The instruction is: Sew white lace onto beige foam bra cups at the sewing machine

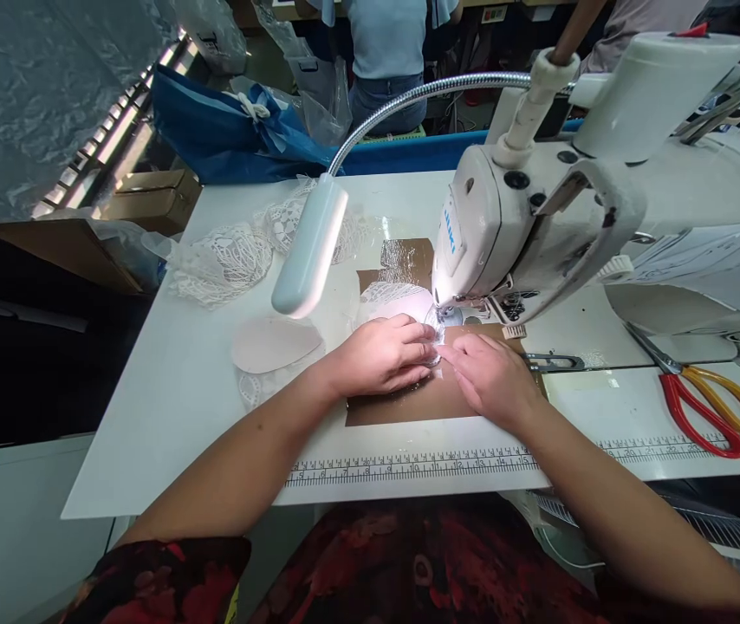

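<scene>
A small white lace piece with a pale pink panel (405,303) lies under the needle area of a white sewing machine (474,225). My left hand (389,355) rests on its near side, fingers close together and curled onto the edge. From the right, my right hand (490,377) meets the same edge with its fingertips, the other fingers folded in. The fingertips nearly touch each other just in front of the presser foot. Beneath both hands is a brown sheet (396,409) with shiny clear tape over it. Exactly what the fingertips pinch is partly hidden.
Left of my hands lie a pale cup-shaped piece (275,345) and heaps of white lace (220,260). A lamp (311,247) hangs over the table. Scissors with red and yellow handles (701,420) lie at right. A printed ruler (409,469) runs along the front edge. A person (387,39) sits beyond.
</scene>
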Tool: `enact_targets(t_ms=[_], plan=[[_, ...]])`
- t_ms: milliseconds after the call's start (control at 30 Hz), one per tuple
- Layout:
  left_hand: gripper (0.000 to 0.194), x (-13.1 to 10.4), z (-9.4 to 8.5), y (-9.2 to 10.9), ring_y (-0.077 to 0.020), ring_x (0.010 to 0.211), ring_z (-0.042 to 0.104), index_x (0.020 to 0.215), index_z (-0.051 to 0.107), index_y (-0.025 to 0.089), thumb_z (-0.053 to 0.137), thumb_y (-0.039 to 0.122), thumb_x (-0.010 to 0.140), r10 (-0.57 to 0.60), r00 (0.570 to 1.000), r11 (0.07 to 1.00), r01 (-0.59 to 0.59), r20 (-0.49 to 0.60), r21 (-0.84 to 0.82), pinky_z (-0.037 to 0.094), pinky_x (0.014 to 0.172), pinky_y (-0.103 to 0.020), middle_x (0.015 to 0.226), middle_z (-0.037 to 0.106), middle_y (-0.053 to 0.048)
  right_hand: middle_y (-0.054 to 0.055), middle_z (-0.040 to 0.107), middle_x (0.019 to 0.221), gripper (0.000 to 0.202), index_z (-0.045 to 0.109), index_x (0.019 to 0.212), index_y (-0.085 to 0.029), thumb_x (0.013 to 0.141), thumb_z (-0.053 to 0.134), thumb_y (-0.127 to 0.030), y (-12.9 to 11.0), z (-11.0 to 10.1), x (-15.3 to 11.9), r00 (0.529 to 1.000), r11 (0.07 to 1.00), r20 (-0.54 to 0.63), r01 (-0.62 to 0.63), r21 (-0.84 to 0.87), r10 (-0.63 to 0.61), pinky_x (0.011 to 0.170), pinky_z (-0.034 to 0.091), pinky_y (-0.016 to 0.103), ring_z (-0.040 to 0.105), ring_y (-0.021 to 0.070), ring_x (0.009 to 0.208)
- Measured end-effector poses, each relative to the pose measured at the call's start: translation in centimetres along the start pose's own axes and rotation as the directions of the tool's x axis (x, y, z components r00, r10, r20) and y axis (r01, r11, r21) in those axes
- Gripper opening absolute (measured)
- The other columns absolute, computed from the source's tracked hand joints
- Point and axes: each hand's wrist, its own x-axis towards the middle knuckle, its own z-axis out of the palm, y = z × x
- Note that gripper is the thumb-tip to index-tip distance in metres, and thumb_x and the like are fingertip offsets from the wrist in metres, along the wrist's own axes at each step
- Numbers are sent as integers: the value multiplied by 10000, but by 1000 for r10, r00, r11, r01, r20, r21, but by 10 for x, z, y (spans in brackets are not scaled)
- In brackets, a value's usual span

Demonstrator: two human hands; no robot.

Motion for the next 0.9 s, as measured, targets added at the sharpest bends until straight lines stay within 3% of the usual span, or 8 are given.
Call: enact_targets(t_ms=[300,467,667,900], plan=[[402,6,7,4,-242,961,572,1229,646,114,444,353,978,-98,995,992,100,-30,79,522,831,-365,1293,631,-122,72,647,900,335,692,1085,-188,927,402,-135,-2,0,2,1000,996,24,-13,-87,15,666,314,323,480,188,725],[386,10,11,2,-248,993,563,1215,644,106,429,322,979,-147,988,984,151,-45,96,517,835,-380,1284,626,-144,87,663,902,396,663,1208,-174,894,428,-113,-3,-1,9,994,988,60,-86,-130,94,650,326,326,522,204,761],[395,10,12,0,-249,971,551,1239,621,103,412,317,981,-176,983,975,180,-48,128,503,839,-392,1313,604,-146,98,693,919,426,678,1211,-167,850,462,-100,-3,-1,16,989,977,4,-143,-157,145,617,330,328,559,227,806],[359,3,4,2,-235,975,578,1202,638,143,409,320,990,-94,993,988,101,-65,112,505,830,-393,1298,608,-153,84,704,1028,412,669,1218,-176,877,446,-114,-1,-5,12,982,980,-16,-187,-68,186,651,363,318,568,210,799]])
